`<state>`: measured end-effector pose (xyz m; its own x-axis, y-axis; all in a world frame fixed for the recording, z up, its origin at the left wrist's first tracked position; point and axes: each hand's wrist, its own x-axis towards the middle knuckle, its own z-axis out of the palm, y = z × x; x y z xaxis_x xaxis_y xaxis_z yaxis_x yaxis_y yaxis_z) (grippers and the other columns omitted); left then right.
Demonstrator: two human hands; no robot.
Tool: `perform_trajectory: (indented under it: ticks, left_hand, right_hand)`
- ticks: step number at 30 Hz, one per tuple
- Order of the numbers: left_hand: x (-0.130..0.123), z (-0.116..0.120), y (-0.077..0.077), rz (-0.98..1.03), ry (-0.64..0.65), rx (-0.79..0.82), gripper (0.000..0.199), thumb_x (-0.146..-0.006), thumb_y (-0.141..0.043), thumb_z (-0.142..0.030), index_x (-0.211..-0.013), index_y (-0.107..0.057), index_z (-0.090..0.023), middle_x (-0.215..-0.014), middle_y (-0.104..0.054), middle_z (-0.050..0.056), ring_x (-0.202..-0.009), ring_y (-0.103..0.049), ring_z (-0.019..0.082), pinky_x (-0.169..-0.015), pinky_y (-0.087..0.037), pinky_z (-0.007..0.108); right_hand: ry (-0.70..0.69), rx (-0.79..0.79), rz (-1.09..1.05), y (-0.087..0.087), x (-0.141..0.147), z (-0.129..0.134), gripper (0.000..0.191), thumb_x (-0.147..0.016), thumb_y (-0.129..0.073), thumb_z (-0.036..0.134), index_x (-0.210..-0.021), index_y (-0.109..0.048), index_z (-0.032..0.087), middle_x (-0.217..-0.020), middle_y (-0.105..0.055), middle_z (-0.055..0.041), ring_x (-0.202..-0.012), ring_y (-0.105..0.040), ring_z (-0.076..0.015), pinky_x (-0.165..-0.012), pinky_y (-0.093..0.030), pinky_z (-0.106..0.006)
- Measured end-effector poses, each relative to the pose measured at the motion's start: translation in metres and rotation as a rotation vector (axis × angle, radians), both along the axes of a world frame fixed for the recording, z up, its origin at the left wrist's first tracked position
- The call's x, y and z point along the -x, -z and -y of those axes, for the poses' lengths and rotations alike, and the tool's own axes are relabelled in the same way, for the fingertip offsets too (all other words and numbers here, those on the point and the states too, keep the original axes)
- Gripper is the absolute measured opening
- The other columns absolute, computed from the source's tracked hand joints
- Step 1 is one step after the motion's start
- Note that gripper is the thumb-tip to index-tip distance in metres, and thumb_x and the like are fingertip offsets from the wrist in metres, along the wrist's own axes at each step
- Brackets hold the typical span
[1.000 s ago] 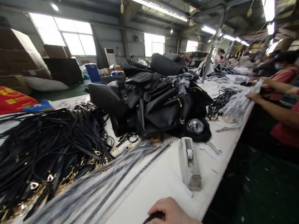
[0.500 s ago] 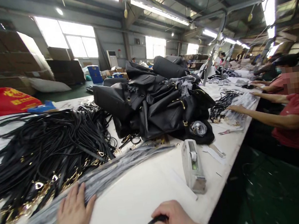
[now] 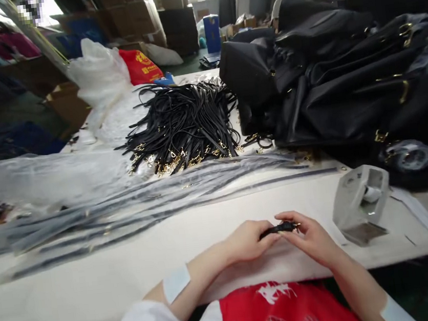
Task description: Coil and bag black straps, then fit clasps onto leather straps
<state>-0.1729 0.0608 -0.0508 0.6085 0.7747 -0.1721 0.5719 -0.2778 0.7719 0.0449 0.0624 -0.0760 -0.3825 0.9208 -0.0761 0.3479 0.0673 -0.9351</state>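
Both hands meet over the front of the white table, holding one black strap with small gold-coloured metal at its right end. My left hand is closed round the strap's left part. My right hand pinches the right end by the metal. Just beyond lie long straps in clear plastic sleeves, stretched across the table. Farther back is a heap of loose black straps with gold clasps along its near edge. A grey tape dispenser stands to the right of my right hand.
Black bags with gold fittings are piled high at the back right. A clear tape roll lies before them. Clear plastic bags cover the left side, with a red bag behind. The table's front edge runs close to my body.
My view has swung left. My left hand has left the sleeved straps and now grips the black strap together with my right hand. More sleeved straps show at left.
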Motion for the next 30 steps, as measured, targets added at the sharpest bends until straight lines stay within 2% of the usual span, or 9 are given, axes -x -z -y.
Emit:
perform_trajectory:
  ticks: [5, 9, 14, 16, 21, 23, 26, 28, 30]
  left_hand:
    - [0.017, -0.008, -0.018, -0.145, -0.041, -0.089, 0.032, -0.098, -0.046, -0.043, -0.093, -0.067, -0.018, -0.080, -0.071, 0.003, -0.068, -0.060, 0.015, -0.059, -0.037, 0.024]
    - [0.036, -0.011, -0.024, -0.236, -0.070, -0.148, 0.030, -0.095, -0.051, -0.043, -0.088, -0.068, -0.019, -0.077, -0.070, 0.003, -0.068, -0.061, 0.016, -0.058, -0.036, 0.025]
    - [0.044, -0.008, -0.034, -0.221, -0.122, -0.117, 0.030, -0.091, -0.056, -0.045, -0.104, -0.068, -0.020, -0.092, -0.074, 0.005, -0.078, -0.067, 0.020, -0.063, -0.043, 0.025]
    - [0.051, -0.007, -0.051, -0.288, -0.128, -0.144, 0.035, -0.091, -0.055, -0.049, -0.106, -0.067, -0.020, -0.092, -0.074, 0.006, -0.079, -0.068, 0.023, -0.062, -0.044, 0.027]
    - [0.096, 0.002, -0.117, -0.529, -0.166, -0.316, 0.029, -0.093, -0.053, -0.045, -0.097, -0.069, -0.021, -0.078, -0.073, 0.007, -0.070, -0.069, 0.027, -0.057, -0.043, 0.032]
    - [0.114, 0.004, -0.125, -0.539, -0.220, -0.350, 0.028, -0.094, -0.052, -0.043, -0.096, -0.069, -0.021, -0.076, -0.072, 0.007, -0.069, -0.069, 0.027, -0.056, -0.043, 0.032]
    - [0.125, -0.005, -0.096, -0.571, -0.224, -0.272, 0.025, -0.091, -0.053, -0.036, -0.088, -0.070, -0.018, -0.076, -0.072, 0.010, -0.069, -0.069, 0.029, -0.057, -0.046, 0.034]
    - [0.123, -0.015, -0.057, -0.551, -0.158, -0.166, 0.022, -0.086, -0.056, -0.032, -0.083, -0.071, -0.016, -0.081, -0.074, 0.014, -0.073, -0.070, 0.031, -0.060, -0.048, 0.035]
    - [0.118, -0.023, -0.019, -0.462, -0.221, -0.100, 0.026, -0.088, -0.053, -0.035, -0.089, -0.070, -0.017, -0.089, -0.075, 0.013, -0.078, -0.071, 0.029, -0.062, -0.050, 0.034]
  right_hand:
    - [0.022, -0.029, -0.006, -0.004, -0.002, -0.006, 0.036, -0.086, -0.067, 0.039, -0.117, -0.065, 0.022, -0.108, -0.071, -0.0075, -0.098, -0.066, -0.0222, -0.088, -0.054, -0.034]
    - [0.036, -0.063, 0.008, -0.006, 0.006, -0.016, 0.031, -0.086, -0.066, 0.043, -0.108, -0.070, 0.020, -0.092, -0.071, -0.0062, -0.087, -0.066, -0.0216, -0.082, -0.054, -0.034]
    - [-0.050, -0.121, 0.048, -0.015, 0.039, -0.028, 0.024, -0.086, -0.066, 0.044, -0.097, -0.074, 0.024, -0.088, -0.074, -0.0042, -0.083, -0.068, -0.0212, -0.080, -0.055, -0.032]
    - [-0.108, -0.149, 0.066, -0.022, 0.053, -0.034, 0.023, -0.085, -0.066, 0.046, -0.095, -0.075, 0.026, -0.090, -0.076, -0.0034, -0.083, -0.070, -0.0220, -0.077, -0.057, -0.030]
    - [-0.113, -0.319, 0.144, -0.043, 0.074, -0.066, 0.029, -0.084, -0.064, 0.053, -0.097, -0.074, 0.029, -0.090, -0.076, -0.0040, -0.075, -0.071, -0.0224, -0.071, -0.057, -0.031]
    - [-0.124, -0.394, 0.206, -0.047, 0.082, -0.088, 0.030, -0.085, -0.063, 0.054, -0.098, -0.074, 0.029, -0.095, -0.076, -0.0057, -0.083, -0.071, -0.0247, -0.067, -0.056, -0.030]
    - [-0.200, -0.436, 0.339, -0.043, 0.100, -0.131, 0.032, -0.087, -0.058, 0.053, -0.099, -0.073, 0.027, -0.100, -0.076, -0.0069, -0.092, -0.069, -0.0263, -0.057, -0.052, -0.029]
    - [-0.228, -0.430, 0.424, -0.034, 0.113, -0.164, 0.029, -0.086, -0.057, 0.048, -0.097, -0.073, 0.026, -0.099, -0.075, -0.0062, -0.092, -0.069, -0.0256, -0.063, -0.053, -0.030]
    - [-0.191, -0.423, 0.491, -0.021, 0.126, -0.197, 0.022, -0.086, -0.059, 0.040, -0.093, -0.073, 0.024, -0.097, -0.075, -0.0061, -0.093, -0.069, -0.0252, -0.076, -0.053, -0.033]
